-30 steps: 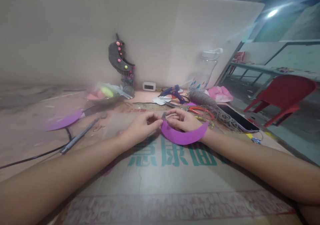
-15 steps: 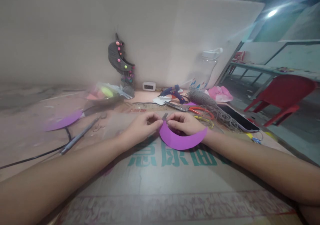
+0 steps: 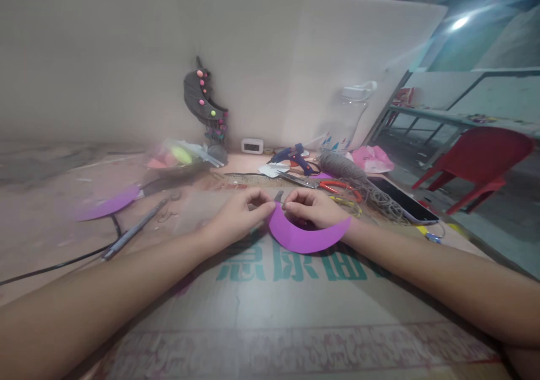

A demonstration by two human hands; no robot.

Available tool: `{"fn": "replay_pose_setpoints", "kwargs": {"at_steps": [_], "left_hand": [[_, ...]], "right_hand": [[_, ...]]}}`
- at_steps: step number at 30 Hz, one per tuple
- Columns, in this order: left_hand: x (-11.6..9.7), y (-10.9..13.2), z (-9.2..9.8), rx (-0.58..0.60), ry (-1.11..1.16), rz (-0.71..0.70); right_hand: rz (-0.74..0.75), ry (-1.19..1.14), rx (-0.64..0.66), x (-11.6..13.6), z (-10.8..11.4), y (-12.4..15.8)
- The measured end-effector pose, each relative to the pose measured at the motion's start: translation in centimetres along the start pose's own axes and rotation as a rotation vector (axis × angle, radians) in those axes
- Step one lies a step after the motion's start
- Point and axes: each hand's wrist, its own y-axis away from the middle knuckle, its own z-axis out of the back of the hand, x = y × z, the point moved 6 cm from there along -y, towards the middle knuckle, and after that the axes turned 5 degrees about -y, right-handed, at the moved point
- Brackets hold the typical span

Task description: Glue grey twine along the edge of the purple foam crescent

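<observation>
A purple crescent of card or foam sheet (image 3: 310, 241) is held above the cardboard, its curve opening upward. My left hand (image 3: 244, 214) pinches the crescent's left tip between thumb and fingers. Grey material, seemingly yarn (image 3: 279, 196), sticks up at that same tip. Just right of it, my right hand (image 3: 310, 207) has its thumb and fingertips pressed together; what lies between them is too small to make out. The crescent's right tip reaches in front of my right wrist.
Behind my hands lie scissors (image 3: 337, 188), a blue glue gun (image 3: 293, 156), grey yarn (image 3: 343, 163) and a phone (image 3: 400, 200). A purple disc (image 3: 109, 203) and a grey pen-like stick (image 3: 135, 229) are at left. A decorated grey crescent (image 3: 196, 96) hangs against the wall.
My right fingertips have shifted slightly right, away from the grey tip, which shows a little more. The left hand and the crescent are almost still.
</observation>
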Motion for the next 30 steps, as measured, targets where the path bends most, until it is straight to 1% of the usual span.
{"fn": "replay_pose_setpoints", "kwargs": {"at_steps": [5, 9, 11, 14, 17, 20, 24, 27, 30], "left_hand": [[0.1, 0.0, 0.0, -0.006, 0.028, 0.017], [0.3, 0.0, -0.1, 0.013, 0.041, 0.010], [0.3, 0.0, -0.1, 0.021, 0.058, 0.011], [0.3, 0.0, -0.3, 0.033, 0.076, 0.021], [0.5, 0.1, -0.6, 0.054, 0.063, 0.017], [0.7, 0.2, -1.2, 0.091, 0.055, 0.001], [0.3, 0.4, -1.5, 0.140, -0.001, -0.022], [-0.3, 0.5, -1.1, 0.121, -0.043, -0.039], [-0.4, 0.4, -0.8, 0.105, -0.040, -0.029]], "right_hand": [[-0.010, -0.006, -0.008, 0.0, 0.1, 0.0], [-0.034, 0.083, 0.018, 0.2, -0.1, 0.1], [-0.025, 0.112, 0.005, 0.2, -0.1, 0.1], [-0.003, 0.028, -0.058, 0.0, 0.4, 0.1], [0.050, -0.071, -0.081, 0.0, 0.5, 0.3], [0.105, -0.057, -0.069, 0.6, 0.1, 0.5], [0.083, 0.004, -0.029, 1.1, -0.6, 0.9], [0.076, -0.016, -0.027, 1.1, -0.6, 0.9], [0.114, -0.045, -0.068, 0.9, -0.1, 0.8]]}}
